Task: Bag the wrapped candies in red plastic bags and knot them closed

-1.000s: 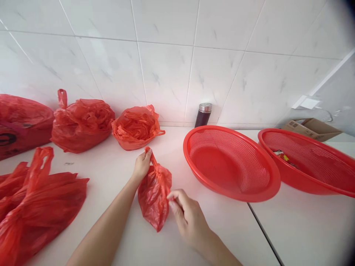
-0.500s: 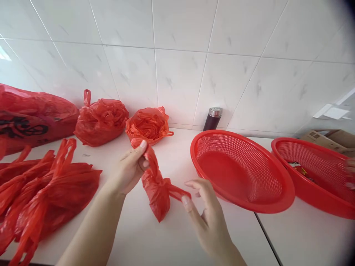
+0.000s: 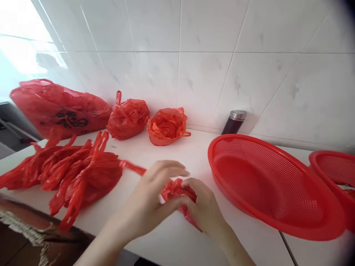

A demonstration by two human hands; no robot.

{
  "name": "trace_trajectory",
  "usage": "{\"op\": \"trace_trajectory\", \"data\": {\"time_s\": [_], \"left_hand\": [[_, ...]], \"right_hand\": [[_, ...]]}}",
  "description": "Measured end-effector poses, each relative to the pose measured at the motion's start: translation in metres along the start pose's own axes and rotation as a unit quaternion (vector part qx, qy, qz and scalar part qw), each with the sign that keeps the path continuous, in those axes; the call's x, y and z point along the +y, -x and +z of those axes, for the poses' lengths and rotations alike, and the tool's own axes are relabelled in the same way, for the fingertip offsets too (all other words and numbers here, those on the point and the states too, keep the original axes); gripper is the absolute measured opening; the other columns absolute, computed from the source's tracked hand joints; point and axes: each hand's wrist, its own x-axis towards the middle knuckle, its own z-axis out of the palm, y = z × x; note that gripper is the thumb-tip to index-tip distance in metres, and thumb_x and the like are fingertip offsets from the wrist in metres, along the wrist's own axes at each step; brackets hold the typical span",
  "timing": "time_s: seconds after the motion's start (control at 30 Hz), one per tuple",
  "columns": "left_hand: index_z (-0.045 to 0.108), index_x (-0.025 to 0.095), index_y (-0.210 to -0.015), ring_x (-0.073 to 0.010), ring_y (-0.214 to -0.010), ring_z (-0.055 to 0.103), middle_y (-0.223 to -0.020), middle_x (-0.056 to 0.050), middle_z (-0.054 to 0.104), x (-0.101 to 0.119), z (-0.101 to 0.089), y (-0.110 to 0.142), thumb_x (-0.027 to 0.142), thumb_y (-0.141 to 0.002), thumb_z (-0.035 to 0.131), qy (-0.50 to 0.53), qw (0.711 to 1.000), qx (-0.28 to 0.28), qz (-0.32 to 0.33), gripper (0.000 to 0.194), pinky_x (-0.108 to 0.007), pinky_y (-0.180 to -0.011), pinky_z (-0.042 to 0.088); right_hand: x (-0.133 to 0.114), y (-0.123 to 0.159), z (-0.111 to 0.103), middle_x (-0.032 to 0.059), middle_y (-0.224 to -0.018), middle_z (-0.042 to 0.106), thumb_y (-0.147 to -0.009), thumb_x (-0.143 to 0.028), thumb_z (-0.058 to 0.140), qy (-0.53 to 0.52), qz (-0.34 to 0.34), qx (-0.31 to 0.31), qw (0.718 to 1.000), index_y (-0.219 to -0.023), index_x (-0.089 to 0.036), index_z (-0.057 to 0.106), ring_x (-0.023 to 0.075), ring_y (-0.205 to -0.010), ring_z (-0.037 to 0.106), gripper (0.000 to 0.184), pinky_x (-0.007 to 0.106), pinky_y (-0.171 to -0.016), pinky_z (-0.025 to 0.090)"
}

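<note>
A small red plastic bag (image 3: 173, 188) is bunched up in the middle of the white table, partly covered by my fingers. My right hand (image 3: 203, 205) closes round its gathered body, and one corner pokes out below. My left hand (image 3: 152, 201) is at the bag's left side with fingers stretched and apart, its thumb reaching towards my right hand. A twisted red strip (image 3: 132, 167) sticks out to the left behind my left hand; where it joins the bag is hidden. Several tied red bags (image 3: 94, 177) lie in a row to the left.
Two bundles of red bags, a left one (image 3: 129, 118) and a right one (image 3: 168, 127), stand by the tiled wall beside a big red bag (image 3: 63, 114). A dark flask (image 3: 233, 122) stands behind a red basket (image 3: 263, 221). Another red basket (image 3: 330, 157) is at far right.
The view has swung left. My left hand has moved in beside my right and its fingers have spread. My right hand, earlier at a bag handle, now closes round the bag's body.
</note>
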Motion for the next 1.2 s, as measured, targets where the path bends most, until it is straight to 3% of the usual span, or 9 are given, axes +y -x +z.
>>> {"op": "trace_trajectory", "data": {"time_s": [0.1, 0.27, 0.43, 0.6, 0.73, 0.87, 1.0, 1.1, 1.2], "left_hand": [[0.057, 0.028, -0.118, -0.0221, -0.103, 0.062, -0.108, -0.002, 0.069, -0.005, 0.018, -0.001, 0.022, -0.081, 0.070, -0.047, 0.978, -0.196, -0.057, 0.039, -0.041, -0.101, 0.040], [0.065, 0.026, -0.101, -0.0166, -0.078, 0.063, -0.091, 0.002, 0.069, -0.029, 0.047, 0.007, 0.020, -0.089, 0.053, -0.068, 0.967, -0.232, -0.082, 0.018, -0.029, -0.071, 0.045], [0.066, 0.026, -0.093, -0.0166, -0.081, 0.064, -0.094, 0.002, 0.069, -0.028, 0.039, 0.010, 0.013, -0.084, 0.044, -0.111, 0.956, -0.243, -0.121, 0.028, -0.027, -0.067, 0.042], [0.066, 0.029, -0.099, -0.0205, -0.081, 0.065, -0.089, 0.001, 0.072, -0.038, -0.005, 0.008, 0.021, -0.082, 0.046, -0.177, 0.931, -0.175, -0.266, 0.027, -0.030, -0.068, 0.044], [0.063, 0.030, -0.112, -0.0286, -0.084, 0.067, -0.090, -0.003, 0.072, -0.062, -0.048, 0.020, 0.043, -0.084, 0.050, -0.274, 0.869, -0.084, -0.403, 0.034, -0.036, -0.068, 0.047], [0.059, 0.031, -0.121, -0.0399, -0.104, 0.062, -0.117, -0.009, 0.067, -0.076, -0.071, 0.039, 0.054, -0.088, 0.043, -0.362, 0.826, 0.012, -0.431, 0.043, -0.052, -0.076, 0.051], [0.059, 0.025, -0.123, -0.0386, -0.124, 0.050, -0.138, -0.012, 0.052, -0.070, -0.053, 0.045, 0.049, -0.092, 0.040, -0.377, 0.867, 0.089, -0.313, 0.044, -0.057, -0.096, 0.044], [0.063, 0.028, -0.114, -0.0315, -0.117, 0.056, -0.131, -0.007, 0.057, -0.066, -0.020, 0.028, 0.046, -0.091, 0.047, -0.291, 0.926, 0.050, -0.236, 0.033, -0.050, -0.096, 0.046], [0.064, 0.026, -0.110, -0.0272, -0.109, 0.059, -0.125, -0.006, 0.061, -0.072, 0.012, -0.016, 0.039, -0.092, 0.048, -0.238, 0.949, 0.032, -0.203, 0.027, -0.042, -0.090, 0.050]], "right_hand": [[0.000, 0.002, -0.008, 0.0003, -0.082, 0.061, -0.083, -0.012, 0.048, -0.107, 0.017, -0.018, 0.994, -0.087, -0.023, 0.051, 0.0154, -0.070, 0.057, 0.012, 0.025, -0.059, 0.046], [0.003, 0.013, -0.023, -0.0058, -0.068, 0.043, -0.088, -0.019, 0.051, -0.088, 0.068, -0.054, 0.992, -0.084, -0.024, 0.045, 0.0105, -0.058, 0.040, 0.008, 0.021, -0.052, 0.035], [-0.001, 0.020, -0.028, -0.0047, -0.072, 0.043, -0.091, -0.023, 0.051, -0.094, 0.028, -0.046, 0.994, -0.083, -0.024, 0.048, 0.0105, -0.064, 0.040, 0.008, 0.020, -0.058, 0.037], [0.005, 0.016, -0.026, -0.0050, -0.071, 0.041, -0.091, -0.027, 0.053, -0.141, 0.032, 0.024, 0.989, -0.091, -0.025, 0.051, 0.0108, -0.061, 0.038, 0.003, 0.021, -0.055, 0.036], [0.016, 0.013, -0.018, -0.0057, -0.068, 0.036, -0.094, -0.032, 0.050, -0.143, 0.063, 0.007, 0.988, -0.098, -0.026, 0.051, 0.0119, -0.063, 0.039, 0.008, 0.022, -0.058, 0.037], [0.022, 0.013, -0.012, -0.0051, -0.069, 0.039, -0.095, -0.036, 0.048, -0.141, 0.070, -0.015, 0.987, -0.098, -0.025, 0.052, 0.0120, -0.063, 0.039, 0.012, 0.022, -0.054, 0.034], [0.020, 0.012, -0.010, -0.0045, -0.070, 0.041, -0.095, -0.037, 0.047, -0.135, 0.062, -0.016, 0.989, -0.097, -0.025, 0.053, 0.0123, -0.065, 0.041, 0.013, 0.022, -0.055, 0.034], [0.014, 0.014, -0.010, -0.0046, -0.070, 0.042, -0.096, -0.035, 0.046, -0.134, 0.056, -0.029, 0.989, -0.095, -0.025, 0.053, 0.0117, -0.063, 0.040, 0.013, 0.022, -0.055, 0.034], [0.008, 0.019, -0.011, -0.0045, -0.070, 0.042, -0.096, -0.033, 0.045, -0.137, 0.038, -0.059, 0.988, -0.092, -0.024, 0.052, 0.0113, -0.063, 0.039, 0.013, 0.022, -0.056, 0.033]]}}
